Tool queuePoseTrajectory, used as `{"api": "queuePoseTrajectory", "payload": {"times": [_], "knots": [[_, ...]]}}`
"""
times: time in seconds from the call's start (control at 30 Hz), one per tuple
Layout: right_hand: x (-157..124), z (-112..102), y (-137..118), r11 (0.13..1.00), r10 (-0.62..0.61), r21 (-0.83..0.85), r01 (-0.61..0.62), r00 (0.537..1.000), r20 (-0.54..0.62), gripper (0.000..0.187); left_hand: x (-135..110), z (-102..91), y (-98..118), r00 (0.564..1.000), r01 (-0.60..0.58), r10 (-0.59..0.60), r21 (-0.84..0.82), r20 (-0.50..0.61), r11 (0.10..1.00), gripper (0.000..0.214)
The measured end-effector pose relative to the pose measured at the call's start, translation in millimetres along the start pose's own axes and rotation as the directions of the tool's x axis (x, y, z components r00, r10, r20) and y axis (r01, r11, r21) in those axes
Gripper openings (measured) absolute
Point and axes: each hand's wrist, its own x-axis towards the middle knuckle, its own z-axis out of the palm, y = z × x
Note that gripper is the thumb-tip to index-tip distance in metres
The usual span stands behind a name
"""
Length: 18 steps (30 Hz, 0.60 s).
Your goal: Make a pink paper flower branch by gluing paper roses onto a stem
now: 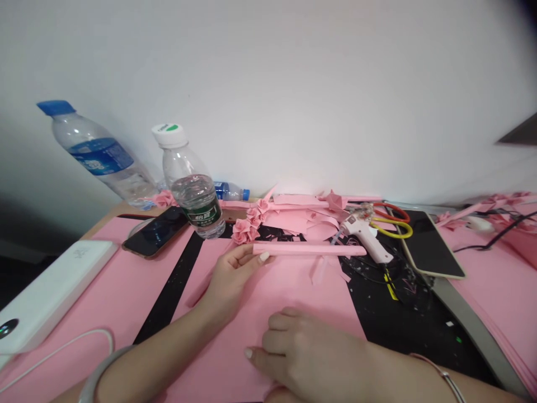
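Pink paper tube [308, 250] sits clamped at its near end in my left hand [230, 280], fingers closed around it, with the far end reaching just beside the hot glue gun [364, 235]. My right hand [304, 358] lies open and flat on the pink sheet [293, 296] left of the gun, probably pinning it so it can't slide. Paper roses [245, 230] sit further left of the gun, scissors [392, 221] just behind it.
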Motion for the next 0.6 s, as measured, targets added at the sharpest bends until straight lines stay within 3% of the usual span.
{"api": "queuePoseTrajectory", "payload": {"times": [0.17,0.3,0.4,0.5,0.6], "knots": [[3.8,3.5,-0.3,1.0,-0.004,-0.012,0.004,1.0,-0.026,0.059,0.1,0.5,-0.8,0.999,0.003,-0.003,0.013,-0.034,1.0,0.023],[2.1,6.3,-0.8,1.0,-0.007,-0.016,0.006,0.999,-0.048,0.048,0.4,1.3,-0.4,0.999,0.003,-0.004,-0.01,-0.038,1.0,0.02],[-6.5,10.7,0.2,0.998,0.006,-0.055,-0.015,0.987,-0.158,0.042,1.3,2.4,0.8,0.999,0.005,-0.009,-0.083,-0.051,0.997,0.021],[-10.8,13.7,2.7,0.965,0.184,-0.128,-0.229,0.938,-0.292,0.047,2.3,3.7,2.3,0.997,0.015,-0.026,-0.156,-0.07,0.988,0.023],[-3.3,8.0,6.0,0.805,0.529,-0.153,-0.573,0.811,-0.249,0.055,2.8,4.1,3.6,0.996,0.037,-0.05,-0.177,-0.07,0.984,0.023]]}}
